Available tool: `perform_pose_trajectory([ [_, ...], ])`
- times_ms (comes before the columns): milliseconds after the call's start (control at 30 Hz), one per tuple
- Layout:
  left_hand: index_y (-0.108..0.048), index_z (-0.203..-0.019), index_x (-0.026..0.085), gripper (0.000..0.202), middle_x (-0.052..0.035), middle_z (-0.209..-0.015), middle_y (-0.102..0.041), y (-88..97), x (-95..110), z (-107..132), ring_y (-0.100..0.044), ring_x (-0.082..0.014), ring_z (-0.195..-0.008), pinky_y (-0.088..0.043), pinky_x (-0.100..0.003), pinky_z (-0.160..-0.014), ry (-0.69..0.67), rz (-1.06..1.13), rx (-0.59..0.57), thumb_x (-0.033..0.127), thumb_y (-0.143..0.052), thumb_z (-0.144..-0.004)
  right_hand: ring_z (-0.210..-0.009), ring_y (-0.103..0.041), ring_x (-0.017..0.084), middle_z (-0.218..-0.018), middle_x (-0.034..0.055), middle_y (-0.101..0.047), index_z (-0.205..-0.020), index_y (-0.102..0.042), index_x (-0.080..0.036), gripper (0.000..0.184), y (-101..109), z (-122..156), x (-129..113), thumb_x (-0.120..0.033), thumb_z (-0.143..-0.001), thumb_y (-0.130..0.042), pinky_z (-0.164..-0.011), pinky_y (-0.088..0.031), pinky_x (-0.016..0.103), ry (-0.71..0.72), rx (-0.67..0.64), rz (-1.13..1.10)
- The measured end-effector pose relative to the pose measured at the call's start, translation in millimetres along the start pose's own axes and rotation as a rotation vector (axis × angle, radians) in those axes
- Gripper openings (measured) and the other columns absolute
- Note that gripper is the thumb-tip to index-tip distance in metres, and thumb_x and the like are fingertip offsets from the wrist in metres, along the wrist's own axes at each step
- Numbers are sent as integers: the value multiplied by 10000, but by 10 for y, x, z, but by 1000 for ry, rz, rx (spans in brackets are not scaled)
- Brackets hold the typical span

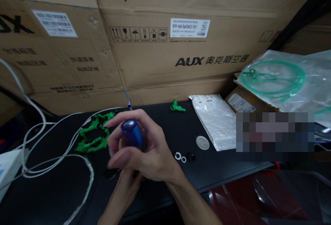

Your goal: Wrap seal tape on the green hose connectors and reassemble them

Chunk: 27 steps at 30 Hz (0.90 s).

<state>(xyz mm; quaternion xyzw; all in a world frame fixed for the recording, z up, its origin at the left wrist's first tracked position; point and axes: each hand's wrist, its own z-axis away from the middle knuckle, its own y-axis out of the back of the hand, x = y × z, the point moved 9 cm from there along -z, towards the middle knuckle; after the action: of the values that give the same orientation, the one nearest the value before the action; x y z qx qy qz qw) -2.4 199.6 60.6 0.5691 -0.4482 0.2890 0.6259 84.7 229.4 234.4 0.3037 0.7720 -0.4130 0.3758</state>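
Observation:
My right hand (157, 152) is closed around a blue handle (133, 133), probably a screwdriver's, its rounded end turned up towards me. My left hand (131, 176) lies beneath the right one, its fingers hidden, so what it holds cannot be seen. Beyond the knuckles a thin blue piece (128, 100) sticks up against the cardboard; whether it belongs to the handle is unclear. Several green branched fittings (93, 144) with black parts lie just left of my hands. One more green fitting (177, 106) sits apart, towards the back.
White rings (178, 156), a black ring (191, 156) and a pale disc (202, 142) lie to the right, near a white padded bag (216, 120). Bagged green tubing (274, 80) rests on an open carton. White cables (38, 170) loop at left. Large cardboard boxes (155, 66) wall the back.

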Motion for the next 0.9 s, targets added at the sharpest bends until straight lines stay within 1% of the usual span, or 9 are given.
perform_pose_trajectory([
  [33,-727,-881,247,192,-32,-730,-734,7,-2,10,-704,-256,-704,-599,-336,-659,5,-4,4,353,-572,-922,-639,-555,120,-829,-29,-650,-1151,-636,-268,399,-1,1,-17,-452,-858,-835,-611,-464,267,23,0,14],
  [100,-719,-861,235,213,-43,-776,-744,9,33,35,-708,-247,-749,-603,-338,-719,-13,-11,-5,326,-543,-940,-660,-563,107,-830,-39,-642,-1094,-662,-257,307,-13,-2,-51,-308,-860,-855,-664,-490,258,76,-12,40],
  [200,-714,-833,219,286,-62,-812,-744,-15,143,63,-688,-220,-736,-587,-320,-734,-88,-19,-39,244,-459,-960,-636,-553,84,-791,-58,-622,-1009,-686,-239,185,4,-17,-76,-228,-888,-825,-660,-503,231,113,10,134],
  [300,-717,-880,204,276,-60,-833,-748,-23,160,51,-674,-201,-704,-581,-300,-706,-82,0,-33,213,-456,-970,-632,-550,71,-783,-66,-624,-1012,-693,-230,193,4,-35,-90,-171,-881,-821,-642,-504,203,106,15,169],
  [433,-715,-994,188,197,-44,-829,-759,-27,115,37,-672,-195,-680,-585,-285,-658,-34,36,-23,264,-533,-993,-600,-545,64,-753,-76,-620,-950,-693,-215,242,-15,-50,-146,-116,-811,-863,-595,-503,182,126,14,124],
  [567,-725,-979,194,261,-62,-899,-765,-14,185,73,-687,-195,-716,-596,-303,-711,-143,-11,-12,184,-464,-995,-616,-549,52,-768,-80,-620,-923,-702,-208,251,-26,-39,-181,-82,-786,-870,-609,-503,163,147,11,163],
  [667,-721,-951,202,243,-55,-855,-760,-4,164,75,-690,-202,-701,-600,-309,-707,-146,-39,15,181,-483,-992,-601,-546,44,-764,-87,-626,-945,-709,-213,265,-17,-14,-165,-83,-783,-873,-605,-505,153,137,11,158],
  [767,-718,-963,210,161,-39,-809,-761,17,114,63,-699,-213,-693,-605,-310,-685,-96,-29,47,237,-562,-991,-534,-536,44,-742,-87,-634,-973,-706,-220,276,-3,5,-129,-104,-788,-875,-522,-492,153,113,12,122],
  [900,-735,-928,214,171,-47,-832,-767,45,152,76,-718,-221,-716,-613,-323,-717,-129,-36,65,233,-575,-985,-481,-521,45,-722,-83,-634,-972,-704,-218,268,0,10,-108,-113,-789,-871,-423,-439,149,97,5,79],
])
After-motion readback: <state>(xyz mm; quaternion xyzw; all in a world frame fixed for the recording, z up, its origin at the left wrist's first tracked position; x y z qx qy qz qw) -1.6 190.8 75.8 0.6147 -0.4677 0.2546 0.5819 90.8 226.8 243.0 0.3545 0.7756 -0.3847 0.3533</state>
